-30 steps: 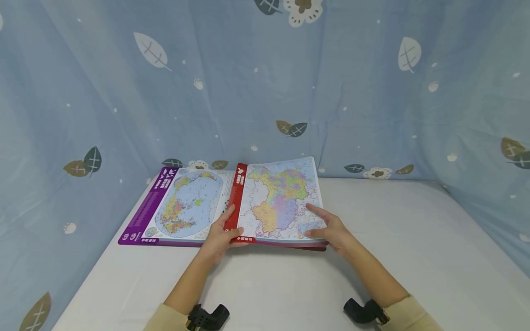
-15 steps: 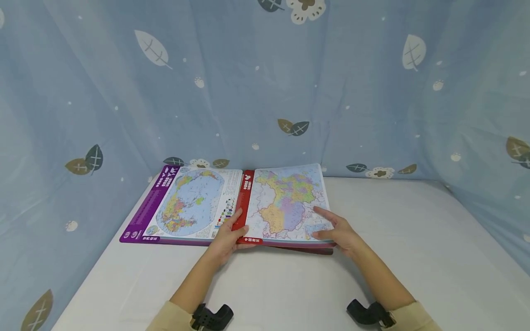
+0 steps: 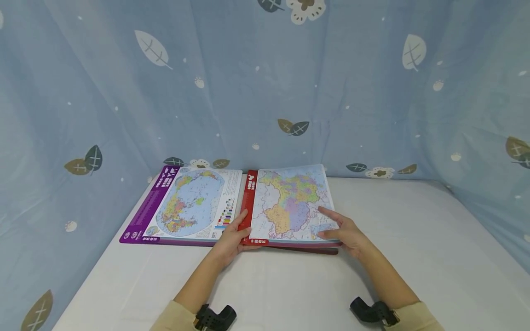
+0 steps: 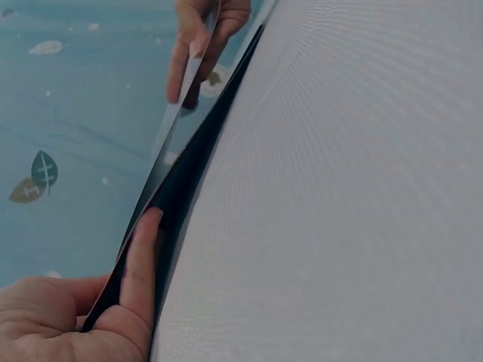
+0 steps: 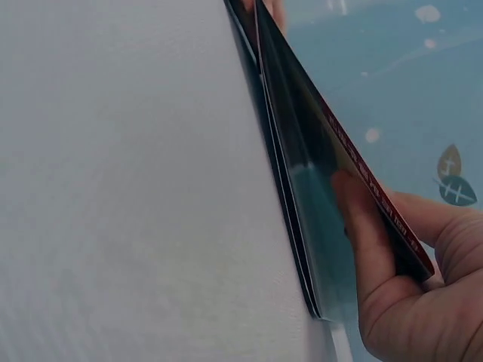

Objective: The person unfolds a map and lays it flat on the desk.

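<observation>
A map sheet with a red left border [image 3: 290, 202] is in the middle of the head view, raised a little and tilted. My left hand [image 3: 230, 239] grips its near left corner, thumb on top and fingers below. On the near right edge, my right hand [image 3: 348, 234] pinches it; two digits lie on the map face, and the right wrist view shows other fingers [image 5: 366, 234] underneath. To the left lies a world map sheet with a purple border [image 3: 190, 202], flat on the table. Below the red-bordered map a dark edge [image 3: 319, 251] of another sheet shows, mostly hidden.
A white-covered table [image 3: 397, 230] extends to the right and in front of the maps. Behind it hangs a blue curtain with leaf prints [image 3: 356, 82], close to the maps' far edges. Black wrist devices [image 3: 215, 317] sit by both sleeves.
Both hands have shifted the red-bordered map to the right, and its far edge has come down. More of the world map's right side, with its small coloured figures, is uncovered.
</observation>
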{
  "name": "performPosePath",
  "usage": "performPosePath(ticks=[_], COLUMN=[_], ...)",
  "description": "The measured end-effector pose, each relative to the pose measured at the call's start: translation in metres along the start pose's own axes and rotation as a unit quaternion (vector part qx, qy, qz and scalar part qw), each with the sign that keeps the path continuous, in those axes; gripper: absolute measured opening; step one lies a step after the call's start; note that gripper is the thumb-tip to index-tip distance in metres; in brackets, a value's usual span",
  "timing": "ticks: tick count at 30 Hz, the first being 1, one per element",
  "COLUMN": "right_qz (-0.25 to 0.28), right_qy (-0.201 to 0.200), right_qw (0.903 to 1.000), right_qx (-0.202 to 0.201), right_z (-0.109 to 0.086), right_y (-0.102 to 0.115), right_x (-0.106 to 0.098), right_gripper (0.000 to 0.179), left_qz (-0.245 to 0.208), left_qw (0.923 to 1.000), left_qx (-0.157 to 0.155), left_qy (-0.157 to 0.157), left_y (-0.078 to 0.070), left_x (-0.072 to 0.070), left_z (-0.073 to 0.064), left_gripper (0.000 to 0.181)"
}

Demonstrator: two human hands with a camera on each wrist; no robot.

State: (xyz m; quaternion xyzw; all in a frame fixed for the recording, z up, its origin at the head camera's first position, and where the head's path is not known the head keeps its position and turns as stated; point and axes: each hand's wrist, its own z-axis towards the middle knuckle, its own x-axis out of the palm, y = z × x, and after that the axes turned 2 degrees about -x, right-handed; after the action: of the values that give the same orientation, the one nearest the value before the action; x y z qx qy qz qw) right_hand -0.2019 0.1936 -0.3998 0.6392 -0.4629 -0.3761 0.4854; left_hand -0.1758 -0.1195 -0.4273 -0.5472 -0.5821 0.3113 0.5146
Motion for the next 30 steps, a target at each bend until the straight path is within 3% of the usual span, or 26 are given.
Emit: performPosePath(ticks=[8,17,30], right_qz=[-0.011,-0.012,-0.021], right_qy=[-0.01,0.011,0.006], right_qw=[0.9999,0.9997,0.9989], right_qx=[0.006,-0.016,-0.042], right_z=[-0.003,-0.006,-0.014], right_y=[0.004,0.007,0.025], right_x=[-0.002,-0.01,-0.017], right_gripper=[0.079,0.079,0.079], left_qz=[0.0,-0.008,-0.001], left_qw=[1.0,0.9999,1.0], left_qx=[0.005,0.008,0.005], left_qy=[0.005,0.009,-0.002], left_y=[0.005,0.007,0.004], left_x=[-0.002,-0.003,0.0], left_z=[0.0,-0.001,-0.001], left_gripper=[0.061,0.059,0.063])
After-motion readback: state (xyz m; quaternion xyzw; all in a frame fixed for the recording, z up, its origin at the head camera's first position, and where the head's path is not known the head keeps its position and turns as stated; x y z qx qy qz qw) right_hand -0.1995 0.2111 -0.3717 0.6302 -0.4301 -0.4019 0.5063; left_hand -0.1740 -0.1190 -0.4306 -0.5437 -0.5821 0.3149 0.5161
